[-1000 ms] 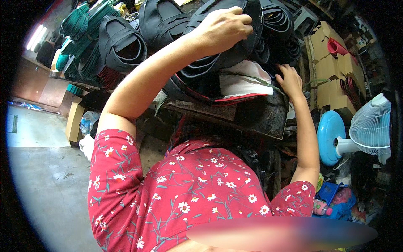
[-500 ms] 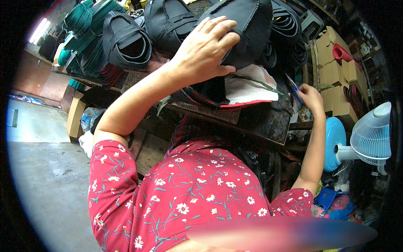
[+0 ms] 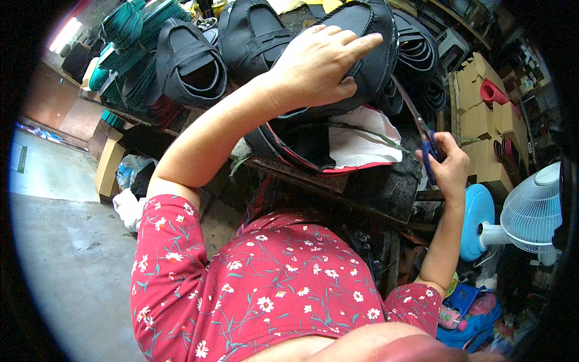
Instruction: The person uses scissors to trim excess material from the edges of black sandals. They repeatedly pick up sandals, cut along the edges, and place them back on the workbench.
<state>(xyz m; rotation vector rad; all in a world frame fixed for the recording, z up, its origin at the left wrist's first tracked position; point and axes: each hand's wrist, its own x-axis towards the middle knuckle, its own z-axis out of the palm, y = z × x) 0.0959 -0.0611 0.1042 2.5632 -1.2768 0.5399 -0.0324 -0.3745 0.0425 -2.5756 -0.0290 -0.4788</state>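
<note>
My right hand (image 3: 447, 158) grips a pair of scissors (image 3: 430, 151) by the dark blue handles, at the right edge of the workbench. Their long blades point up and left, beside the black shoe uppers. My left hand (image 3: 319, 69) rests across a large black shoe upper (image 3: 344, 24) with a braided seam. Its index finger is stretched out and the thumb stands apart. Below it, a shoe upper turned lining side up (image 3: 365, 148) shows white lining with a red edge, and a dark green strip lies across it.
Two more black shoe uppers (image 3: 190, 60) stand to the left. Beyond them are bundles of green pieces (image 3: 123, 60). Rolled black pieces (image 3: 416, 45) lie at the back right. Cardboard boxes (image 3: 476, 114) and a blue and white fan (image 3: 531, 208) stand on the right.
The scissors have swung up into view, their blades now reaching toward the uppers. My left hand has shifted right, its index finger straightening over the large upper. The whole view has tilted slightly.
</note>
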